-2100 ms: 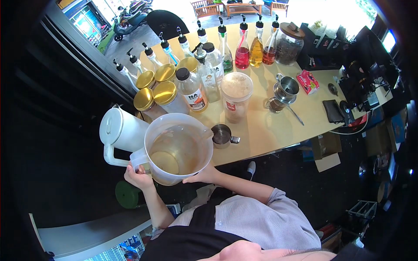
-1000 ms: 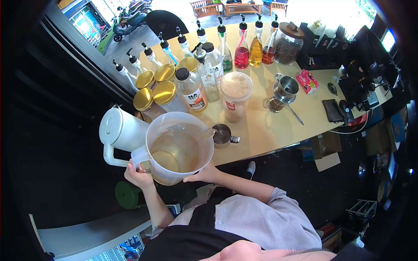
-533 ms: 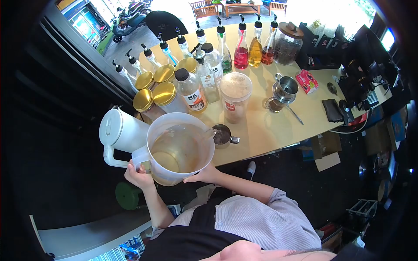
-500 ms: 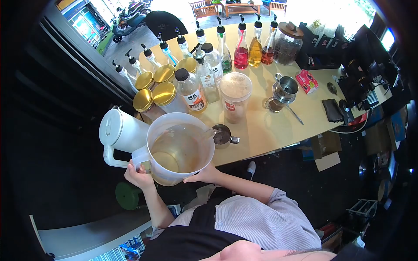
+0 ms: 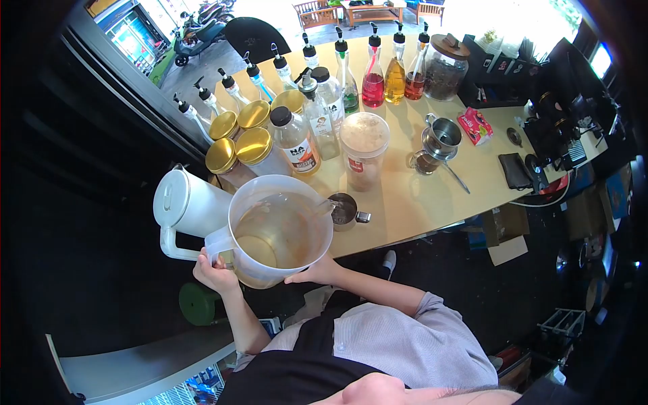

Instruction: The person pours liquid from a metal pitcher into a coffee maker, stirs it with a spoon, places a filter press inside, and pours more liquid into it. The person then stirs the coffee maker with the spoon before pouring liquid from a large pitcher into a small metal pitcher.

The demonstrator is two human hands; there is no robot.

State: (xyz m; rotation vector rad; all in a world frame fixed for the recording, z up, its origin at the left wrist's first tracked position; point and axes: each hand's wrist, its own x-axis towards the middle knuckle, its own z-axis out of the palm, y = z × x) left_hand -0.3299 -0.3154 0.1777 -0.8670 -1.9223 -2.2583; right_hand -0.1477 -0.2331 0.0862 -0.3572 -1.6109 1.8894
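A large translucent plastic pitcher (image 5: 280, 233) is tilted so that its inside shows, with a little cloudy residue or liquid in it. My left hand (image 5: 216, 271) is wrapped round its handle. Under the pitcher's lower right side, my right hand (image 5: 318, 271) supports the wall, its fingers partly hidden behind it. A white lidded jug (image 5: 192, 202) stands to the left, partly behind the pitcher. Just right of the pitcher's spout is a small metal cup (image 5: 345, 210) with dark contents.
On the wooden table (image 5: 412, 209) stand gold-lidded jars (image 5: 254, 145), a labelled bottle (image 5: 297, 145), a tub (image 5: 364, 152), a metal filter cup (image 5: 442, 138) and a row of syrup bottles (image 5: 373, 81). A green stool (image 5: 197, 304) is at lower left.
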